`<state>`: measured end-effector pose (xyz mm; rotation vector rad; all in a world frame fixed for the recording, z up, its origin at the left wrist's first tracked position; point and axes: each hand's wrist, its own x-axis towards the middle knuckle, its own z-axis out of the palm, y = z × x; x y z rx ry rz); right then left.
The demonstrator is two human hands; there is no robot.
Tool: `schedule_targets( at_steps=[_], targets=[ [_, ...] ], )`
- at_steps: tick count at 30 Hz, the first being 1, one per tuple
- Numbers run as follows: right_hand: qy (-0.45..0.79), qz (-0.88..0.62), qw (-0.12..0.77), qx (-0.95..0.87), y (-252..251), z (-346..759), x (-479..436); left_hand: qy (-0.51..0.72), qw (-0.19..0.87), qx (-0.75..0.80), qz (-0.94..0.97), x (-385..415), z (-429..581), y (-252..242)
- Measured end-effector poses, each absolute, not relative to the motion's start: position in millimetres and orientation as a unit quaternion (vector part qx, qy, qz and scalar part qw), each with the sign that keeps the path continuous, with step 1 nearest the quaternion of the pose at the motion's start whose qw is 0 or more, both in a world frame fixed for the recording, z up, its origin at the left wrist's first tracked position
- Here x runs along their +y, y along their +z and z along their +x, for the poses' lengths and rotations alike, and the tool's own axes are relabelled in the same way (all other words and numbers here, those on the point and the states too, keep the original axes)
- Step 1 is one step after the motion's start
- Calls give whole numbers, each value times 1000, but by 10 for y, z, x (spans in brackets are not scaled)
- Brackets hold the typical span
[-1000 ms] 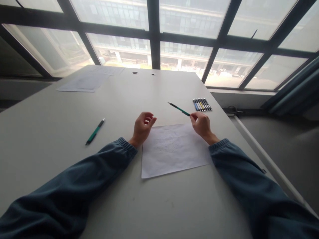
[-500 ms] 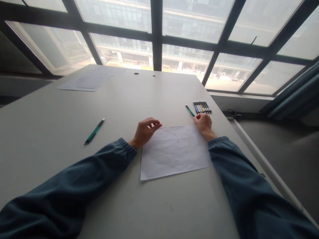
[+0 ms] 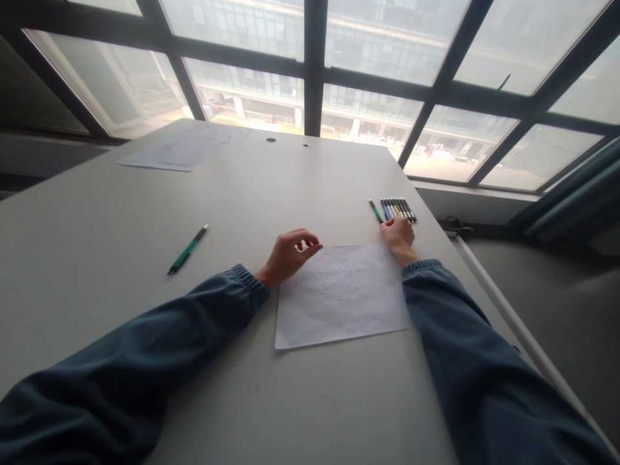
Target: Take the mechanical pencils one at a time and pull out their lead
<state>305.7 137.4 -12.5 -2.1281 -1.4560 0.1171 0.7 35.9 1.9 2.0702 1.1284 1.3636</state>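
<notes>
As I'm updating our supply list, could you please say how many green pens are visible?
2: the left green pen lies left of the left hand; the right green pen is at the right hand, beside the pen row. That hand may hide more.

The table [image 3: 232,413] is white; the left pen [image 3: 188,250] and right pen [image 3: 375,210] are green and black. Near the right edge, a row of pens [image 3: 398,208] mixes black, blue, white, yellow. White paper [image 3: 339,320] bears faint scribbles.
</notes>
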Motion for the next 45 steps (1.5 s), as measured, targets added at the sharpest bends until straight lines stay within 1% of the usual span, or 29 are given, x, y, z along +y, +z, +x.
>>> schedule_targets(
  at_steps=[10, 31, 45],
  targets=[
    [44, -805, 296, -513, -112, 3043, 1508, 474, 209, 399, 756, 358, -2, 8],
    [44, -809, 290, -510, -109, 3050, 1509, 473, 204, 403, 757, 355, -4, 1],
    [37, -800, 292, -522, -124, 3083, 1504, 467, 213, 377, 771, 365, -16, -27]
  ],
)
